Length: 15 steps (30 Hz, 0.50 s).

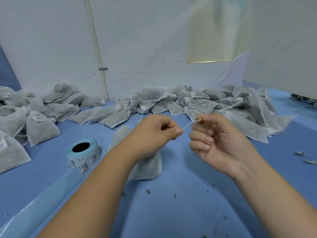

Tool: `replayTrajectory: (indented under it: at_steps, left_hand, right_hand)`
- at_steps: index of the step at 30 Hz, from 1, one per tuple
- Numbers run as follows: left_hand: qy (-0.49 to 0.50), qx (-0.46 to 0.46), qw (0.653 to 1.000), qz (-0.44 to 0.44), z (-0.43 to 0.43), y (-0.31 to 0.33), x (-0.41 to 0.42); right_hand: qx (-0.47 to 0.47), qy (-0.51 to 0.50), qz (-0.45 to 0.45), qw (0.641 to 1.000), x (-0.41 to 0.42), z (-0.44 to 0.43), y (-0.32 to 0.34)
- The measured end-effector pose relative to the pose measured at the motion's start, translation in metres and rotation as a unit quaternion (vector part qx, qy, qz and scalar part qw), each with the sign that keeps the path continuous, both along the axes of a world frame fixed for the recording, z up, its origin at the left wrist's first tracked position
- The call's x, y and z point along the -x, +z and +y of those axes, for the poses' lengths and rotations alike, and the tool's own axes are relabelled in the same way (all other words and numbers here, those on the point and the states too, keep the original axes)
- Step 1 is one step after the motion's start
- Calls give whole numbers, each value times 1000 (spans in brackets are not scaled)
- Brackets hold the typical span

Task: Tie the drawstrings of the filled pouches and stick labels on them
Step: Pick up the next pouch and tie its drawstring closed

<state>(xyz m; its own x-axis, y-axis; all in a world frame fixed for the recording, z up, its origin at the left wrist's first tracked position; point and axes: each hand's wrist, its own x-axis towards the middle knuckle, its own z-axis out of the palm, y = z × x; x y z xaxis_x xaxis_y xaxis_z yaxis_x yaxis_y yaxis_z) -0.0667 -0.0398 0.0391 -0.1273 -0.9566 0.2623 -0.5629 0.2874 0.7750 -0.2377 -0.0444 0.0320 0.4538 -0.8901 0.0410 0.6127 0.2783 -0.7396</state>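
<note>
Fingers [178, 132] of the left hand [154, 133] are curled in, thumb and forefinger pinching one end of the drawstring [187, 125]. The right hand [221, 143] pinches the other end at a small loop [197, 118], its lower fingers loosely curled. The string runs taut between them, above the pouch [147, 164], which stands near the middle of the blue surface [171, 212], half hidden by the left wrist.

The knot looks unfinished. If either pinch slips, the loop will likely fall open and the tie must start over. A hard pull could tip the pouch or strain its thin neck — crumbs [148, 191] toward the near edge suggest the filling escapes easily. The knot might also cinch away from the neck, leaving the mouth slack; where the string meets the pouch is hidden. The label roll [84, 155] lies just left of the pouch, and I see no label on it yet.
</note>
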Motion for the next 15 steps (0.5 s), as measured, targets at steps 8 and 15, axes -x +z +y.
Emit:
replayTrajectory:
  at_steps: [8, 15]
  left_hand:
    - [53, 37, 998, -18, -2, -2, -9]
    - [15, -27, 1000, -4, 0, -5, -11]
  right_hand:
    - [-65, 133, 124, 981, 15, -1, 5]
    - [-25, 13, 107, 994, 18, -2, 9]
